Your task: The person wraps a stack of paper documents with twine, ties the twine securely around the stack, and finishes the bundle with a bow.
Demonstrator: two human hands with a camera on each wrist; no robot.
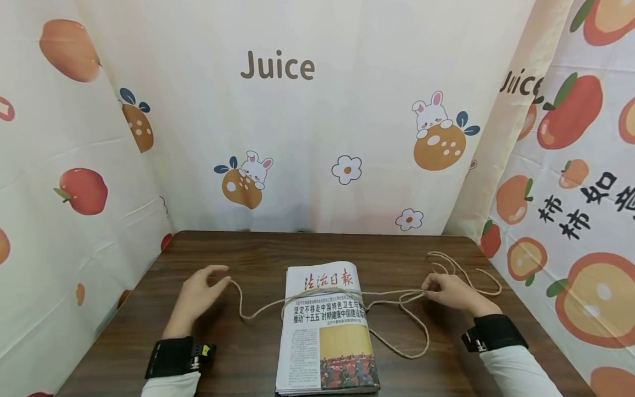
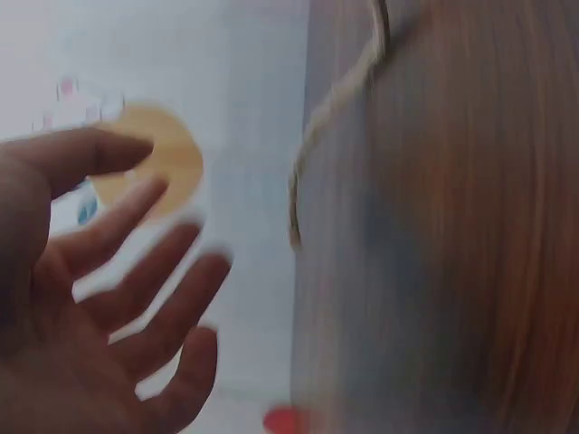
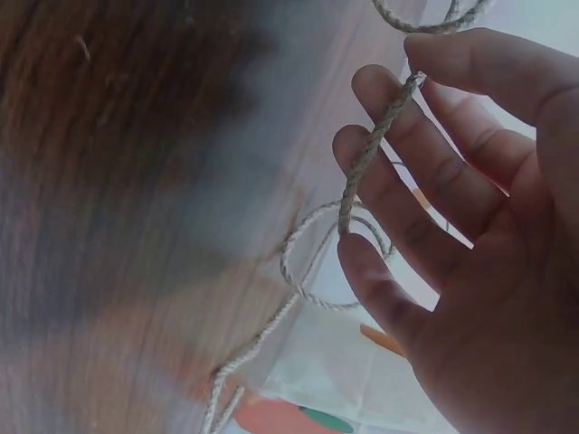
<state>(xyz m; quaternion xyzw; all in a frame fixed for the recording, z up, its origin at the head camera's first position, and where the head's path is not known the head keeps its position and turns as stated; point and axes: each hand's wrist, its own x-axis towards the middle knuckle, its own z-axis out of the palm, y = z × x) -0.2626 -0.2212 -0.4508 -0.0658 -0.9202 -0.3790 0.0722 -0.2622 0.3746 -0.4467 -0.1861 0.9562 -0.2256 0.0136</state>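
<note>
A folded stack of newspapers (image 1: 299, 344) lies on the brown table, long side running away from me. Across its upper part runs a thin braided beige rope (image 1: 389, 293), with a slack loop to the right of the stack. My right hand (image 1: 456, 292) pinches the rope between thumb and index finger; in the right wrist view the rope (image 3: 366, 158) passes along the other fingertips. Left of the stack, my left hand (image 1: 198, 292) has its fingers spread and relaxed. The rope's left end (image 2: 294, 217) hangs apart from those fingers in the left wrist view.
More rope lies in loose curves beyond my right hand, near the right edge of the wood-grain table (image 1: 248, 248). Fruit-printed curtains (image 1: 307, 121) enclose the table at the back and both sides. Dark bands with cameras sit on both wrists.
</note>
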